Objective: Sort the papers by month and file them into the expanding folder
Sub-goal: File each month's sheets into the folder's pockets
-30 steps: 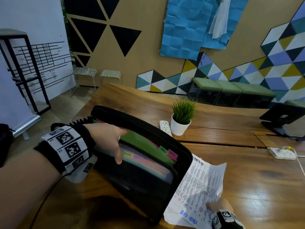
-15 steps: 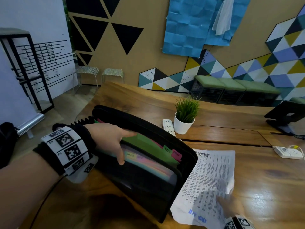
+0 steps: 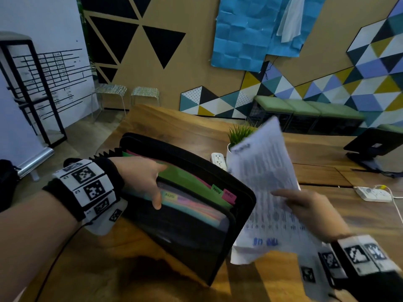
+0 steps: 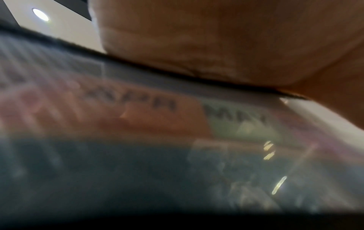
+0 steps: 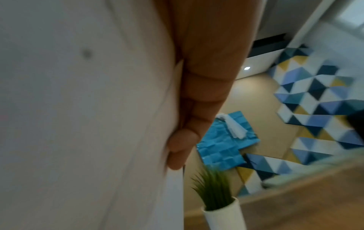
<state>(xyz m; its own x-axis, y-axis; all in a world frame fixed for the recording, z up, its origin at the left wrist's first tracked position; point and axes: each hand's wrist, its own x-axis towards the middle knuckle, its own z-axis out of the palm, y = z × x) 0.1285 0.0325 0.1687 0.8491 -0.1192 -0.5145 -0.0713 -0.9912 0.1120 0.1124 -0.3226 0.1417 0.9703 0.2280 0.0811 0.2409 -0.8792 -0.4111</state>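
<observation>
The black zip-around expanding folder [image 3: 196,240] is standing open on the brown wooden table [image 3: 359,216], with its long axis running left to right and its coloured tabbed dividers facing up. The left hand [image 3: 139,177] is pinching the front dividers between thumb and fingers, narrowly spread. The right hand [image 3: 314,216] is pinching the white printed paper sheet [image 3: 263,177], holding it upright just beside the folder's right end with its long axis pointing up.

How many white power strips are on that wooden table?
2. One power strip lies beside the potted plant, behind the folder; the other lies toward the table's right side. The held paper may hide more.
</observation>
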